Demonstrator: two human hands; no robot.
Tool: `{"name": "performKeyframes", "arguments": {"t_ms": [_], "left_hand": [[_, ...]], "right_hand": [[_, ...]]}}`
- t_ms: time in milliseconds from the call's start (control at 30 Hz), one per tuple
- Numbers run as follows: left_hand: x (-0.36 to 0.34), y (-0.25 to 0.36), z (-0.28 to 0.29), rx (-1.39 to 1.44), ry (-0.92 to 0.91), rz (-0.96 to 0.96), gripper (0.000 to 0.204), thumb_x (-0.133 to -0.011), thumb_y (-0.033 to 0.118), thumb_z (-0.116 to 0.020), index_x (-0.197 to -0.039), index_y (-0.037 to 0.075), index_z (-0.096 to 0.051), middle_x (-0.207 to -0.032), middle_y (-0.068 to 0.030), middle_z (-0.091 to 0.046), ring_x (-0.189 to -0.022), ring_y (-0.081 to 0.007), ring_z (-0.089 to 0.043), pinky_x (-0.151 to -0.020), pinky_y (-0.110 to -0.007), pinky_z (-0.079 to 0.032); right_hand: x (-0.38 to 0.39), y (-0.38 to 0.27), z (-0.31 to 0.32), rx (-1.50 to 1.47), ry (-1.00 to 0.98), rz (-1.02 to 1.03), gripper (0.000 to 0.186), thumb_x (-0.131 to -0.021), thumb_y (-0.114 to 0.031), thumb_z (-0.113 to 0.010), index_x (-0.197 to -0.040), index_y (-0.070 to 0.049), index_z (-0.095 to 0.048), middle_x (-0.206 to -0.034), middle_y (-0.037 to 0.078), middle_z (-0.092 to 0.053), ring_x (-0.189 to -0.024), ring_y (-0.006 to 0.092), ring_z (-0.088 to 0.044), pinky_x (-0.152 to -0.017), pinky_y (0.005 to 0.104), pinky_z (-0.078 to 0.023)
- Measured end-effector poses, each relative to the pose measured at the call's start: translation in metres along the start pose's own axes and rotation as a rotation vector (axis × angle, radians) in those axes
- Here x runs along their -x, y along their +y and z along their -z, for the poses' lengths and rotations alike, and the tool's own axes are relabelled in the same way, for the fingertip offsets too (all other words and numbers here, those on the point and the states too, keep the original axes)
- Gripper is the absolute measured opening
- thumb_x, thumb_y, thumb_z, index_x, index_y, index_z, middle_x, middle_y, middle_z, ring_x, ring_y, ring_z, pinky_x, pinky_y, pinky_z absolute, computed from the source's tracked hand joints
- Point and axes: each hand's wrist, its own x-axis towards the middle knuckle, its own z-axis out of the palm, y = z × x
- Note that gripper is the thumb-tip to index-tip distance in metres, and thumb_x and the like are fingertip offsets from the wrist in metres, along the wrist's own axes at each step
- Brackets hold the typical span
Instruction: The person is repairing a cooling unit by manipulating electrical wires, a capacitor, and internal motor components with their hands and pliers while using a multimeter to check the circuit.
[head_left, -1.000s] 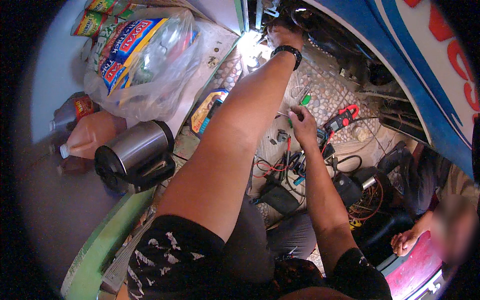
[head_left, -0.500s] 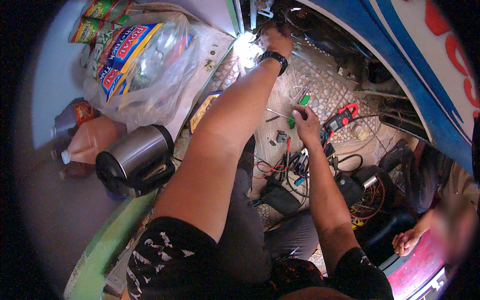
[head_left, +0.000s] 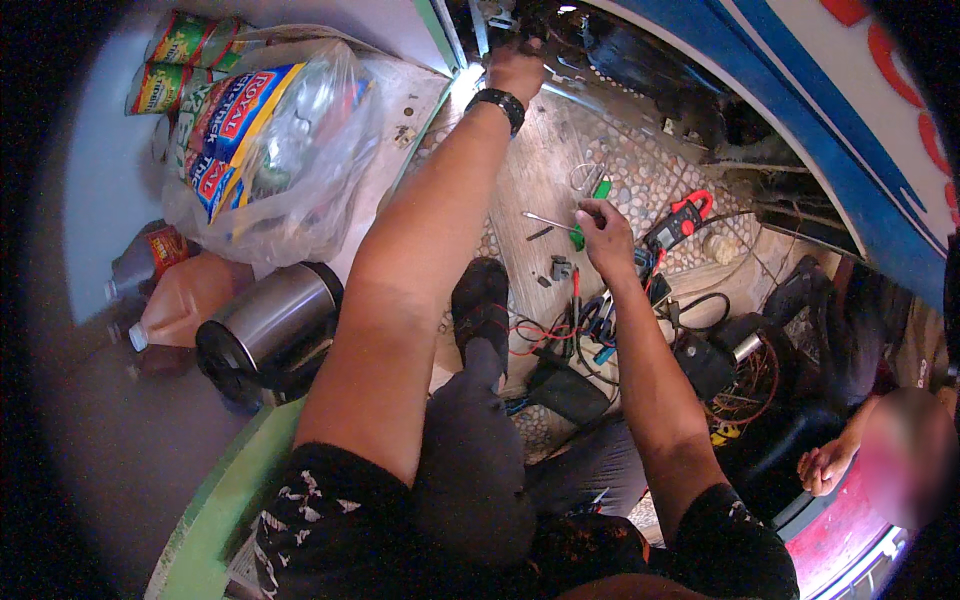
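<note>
My left hand [head_left: 515, 70], with a dark band [head_left: 498, 108] round its wrist, reaches far forward among dark machine parts [head_left: 560, 35]. Its fingertips are lost in shadow, so what they hold is unclear. A bright light [head_left: 464, 84] glares beside that wrist. Lower and to the right, my right hand [head_left: 608, 242] is closed on a screwdriver [head_left: 548, 219] whose thin metal shaft points left; green shows at the fingers. Just beyond this hand lie another green-handled piece [head_left: 602, 188] and a bent wire loop [head_left: 586, 176] on the floor.
A red and grey clamp meter [head_left: 682, 222] lies right of my right hand. Cables and a black pouch [head_left: 566, 390] spread nearer me. At left stand a steel kettle [head_left: 275, 325], bottles [head_left: 190, 295] and a filled plastic bag [head_left: 290, 160]. Another person's hand [head_left: 823, 468] rests at lower right.
My left hand has shifted forward and left in the picture, and the glare beside it has shrunk. My shoe now shows below my left forearm. The screwdriver stays in my right hand.
</note>
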Motion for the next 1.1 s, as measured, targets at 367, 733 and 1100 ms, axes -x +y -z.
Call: {"name": "performKeyframes", "arguments": {"t_ms": [367, 733, 1100], "left_hand": [[-0.007, 0.011, 0.02, 0.031, -0.205, 0.196, 0.055, -0.099, 0.041, -0.05, -0.14, 0.005, -0.05, -0.138, -0.0147, -0.057, -0.122, -0.0287, -0.054, -0.1, -0.042, -0.043], [0.003, 0.031, 0.036, 0.058, -0.259, 0.243, 0.068, -0.097, 0.057, -0.049, -0.138, 0.002, -0.052, -0.135, -0.016, -0.059, -0.119, -0.0249, -0.054, -0.1, -0.037, -0.042], [-0.017, -0.002, 0.02, -0.071, -0.242, 0.13, 0.06, -0.098, 0.052, -0.05, -0.137, 0.007, -0.055, -0.137, -0.0145, -0.058, -0.122, -0.0266, -0.054, -0.102, -0.037, -0.041]], "right_hand": [[0.002, 0.006, -0.003, -0.014, 0.023, 0.01, 0.034, -0.088, -0.027, -0.064, -0.112, -0.004, -0.067, -0.106, 0.017, -0.07, -0.099, 0.0305, -0.067, -0.09, 0.0387, -0.05], [0.007, -0.007, -0.004, -0.029, -0.01, -0.022, 0.03, -0.088, -0.025, -0.063, -0.109, -0.004, -0.067, -0.105, 0.017, -0.07, -0.097, 0.03, -0.067, -0.089, 0.0389, -0.051], [0.004, 0.008, -0.009, -0.04, 0.001, 0.01, 0.031, -0.09, -0.024, -0.062, -0.112, -0.003, -0.067, -0.105, 0.016, -0.07, -0.097, 0.0282, -0.066, -0.089, 0.0373, -0.05]]}}
